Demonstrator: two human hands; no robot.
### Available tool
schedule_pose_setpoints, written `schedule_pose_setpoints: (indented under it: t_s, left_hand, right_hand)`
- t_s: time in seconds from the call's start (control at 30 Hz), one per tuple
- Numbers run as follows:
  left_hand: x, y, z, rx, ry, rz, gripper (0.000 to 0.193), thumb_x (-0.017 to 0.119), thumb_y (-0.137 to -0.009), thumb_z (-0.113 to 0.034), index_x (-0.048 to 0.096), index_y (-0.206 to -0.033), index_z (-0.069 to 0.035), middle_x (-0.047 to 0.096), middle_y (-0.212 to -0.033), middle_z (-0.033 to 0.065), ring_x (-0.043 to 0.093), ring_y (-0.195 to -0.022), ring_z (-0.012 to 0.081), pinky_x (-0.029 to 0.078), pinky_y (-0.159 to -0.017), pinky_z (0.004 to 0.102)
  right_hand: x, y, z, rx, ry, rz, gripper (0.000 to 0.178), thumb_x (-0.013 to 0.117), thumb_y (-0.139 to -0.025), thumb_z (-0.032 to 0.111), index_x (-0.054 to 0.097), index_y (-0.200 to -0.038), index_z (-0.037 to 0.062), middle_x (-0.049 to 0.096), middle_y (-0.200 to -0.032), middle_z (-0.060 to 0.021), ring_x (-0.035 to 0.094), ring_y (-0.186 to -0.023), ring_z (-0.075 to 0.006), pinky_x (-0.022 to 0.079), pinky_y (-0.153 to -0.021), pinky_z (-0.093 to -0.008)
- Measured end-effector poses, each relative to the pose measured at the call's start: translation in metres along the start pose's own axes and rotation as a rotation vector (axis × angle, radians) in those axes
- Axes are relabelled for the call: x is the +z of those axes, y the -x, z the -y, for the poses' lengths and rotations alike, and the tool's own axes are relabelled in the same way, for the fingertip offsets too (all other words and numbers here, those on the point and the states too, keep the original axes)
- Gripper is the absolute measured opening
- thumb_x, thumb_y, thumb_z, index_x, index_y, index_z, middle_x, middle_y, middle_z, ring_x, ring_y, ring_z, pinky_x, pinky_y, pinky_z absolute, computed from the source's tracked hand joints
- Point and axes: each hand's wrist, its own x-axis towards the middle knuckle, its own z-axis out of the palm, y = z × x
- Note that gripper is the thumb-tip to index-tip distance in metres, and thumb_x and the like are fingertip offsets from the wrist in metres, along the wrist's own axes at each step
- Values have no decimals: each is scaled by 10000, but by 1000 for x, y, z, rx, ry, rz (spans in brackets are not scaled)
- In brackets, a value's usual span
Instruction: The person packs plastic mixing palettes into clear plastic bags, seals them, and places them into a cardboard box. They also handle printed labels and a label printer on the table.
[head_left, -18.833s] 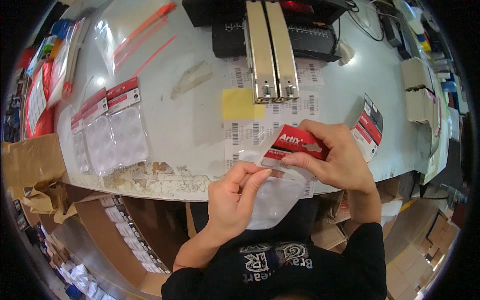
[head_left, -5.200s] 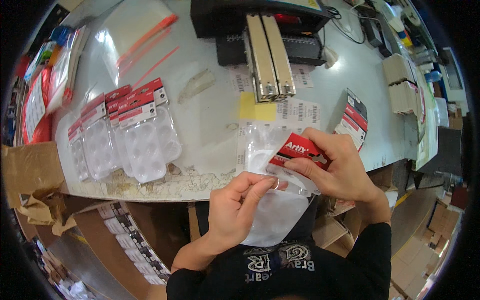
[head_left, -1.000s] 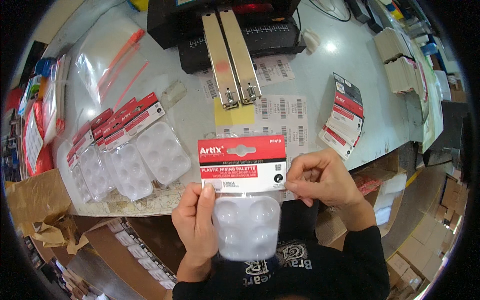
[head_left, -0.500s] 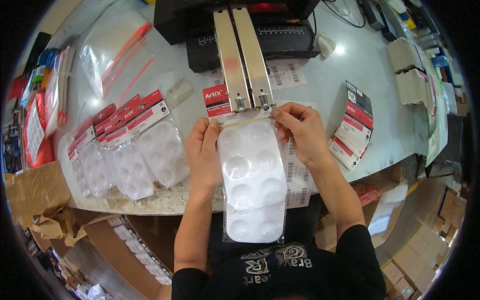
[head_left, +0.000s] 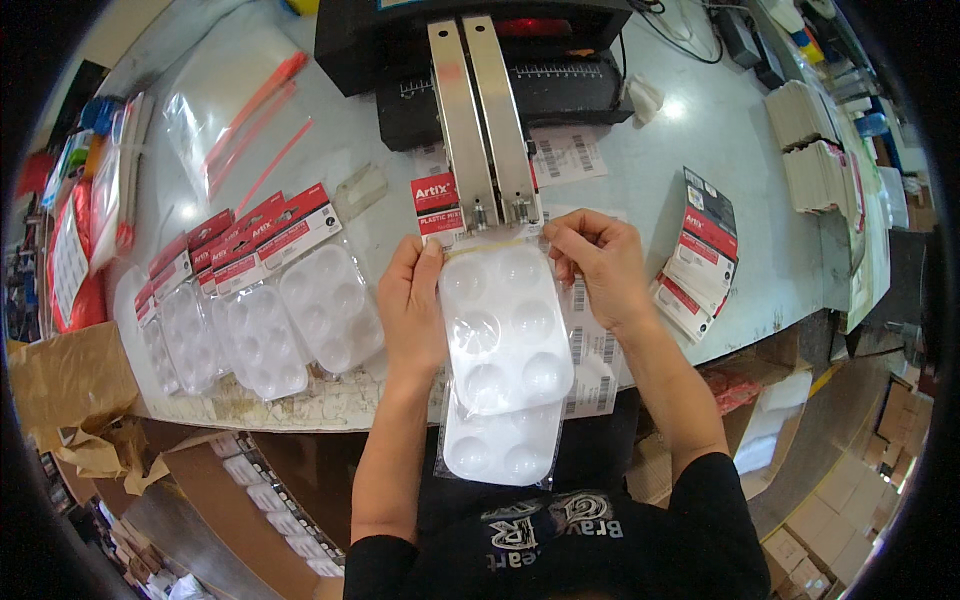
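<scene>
White plastic paint palettes [head_left: 507, 335] with round wells, in a clear bag, hang over the table's front edge, one overlapping the other. A red and white header card [head_left: 437, 205] lies at the bag's top, partly hidden under the two long metal arms [head_left: 465, 110] of a black bench machine [head_left: 560, 92]. My left hand [head_left: 410, 315] pinches the left corner of the card and bag between thumb and fingers. On the opposite corner, just beside the metal tips, my right hand [head_left: 605, 265] grips with thumb and forefinger.
Bagged palettes with red header cards [head_left: 265, 235] overlap in a row at the left. Loose folded header cards [head_left: 700, 250] are fanned out at the right. Clear bags [head_left: 215, 110] lie at the far left, and card stacks [head_left: 800, 130] stand far right. Barcode label sheets [head_left: 592, 370] lie under my right wrist.
The lower end of the bagged palettes has swung slightly left. Both hands keep their hold on the top corners, and the whole view has shifted a little.
</scene>
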Motion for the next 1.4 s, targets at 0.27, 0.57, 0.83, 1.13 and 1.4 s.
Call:
schedule_pose_setpoints:
  t_s: [0.27,0.57,0.83,1.13,1.4]
  left_hand:
    - [-85,-4,-69,-29,-830,-433,301,510,-954,-262,596,-1016,19,565,-895,110,527,-869,227,420,-809,347]
    - [-28,61,-40,170,-686,-21,265,714,-791,-242,586,-888,-32,510,-877,64,476,-761,186,400,-690,306]
    - [-9,54,-46,159,-529,-17,157,689,-814,-99,566,-857,-11,535,-883,82,500,-749,170,426,-672,285]
    - [1,87,-69,-139,114,164,128,497,-970,-108,501,-1013,13,693,-946,206,676,-814,226,516,-761,293]
    - [3,98,-86,-64,-83,251,147,578,-927,-56,593,-996,72,711,-895,124,654,-836,101,507,-740,214]
  right_hand:
    - [-159,-10,52,-451,1229,-178,911,850,-575,441,497,-1326,65,499,-1362,-154,471,-1267,-306,339,-1054,-382]
    - [-199,-14,14,-245,1296,-106,1053,759,-641,559,276,-1473,129,285,-1523,-105,291,-1399,-228,207,-1081,-472]
    - [-187,20,-10,-427,1299,-123,1191,822,-462,582,319,-1460,171,325,-1510,-60,311,-1384,-216,180,-1075,-444]
    - [-89,83,40,-374,871,-370,560,861,-613,246,650,-1089,41,699,-865,-74,639,-881,-178,492,-785,-312]
    - [11,79,77,-673,974,275,307,797,-730,249,631,-833,11,592,-630,-98,541,-492,-178,409,-483,-262]
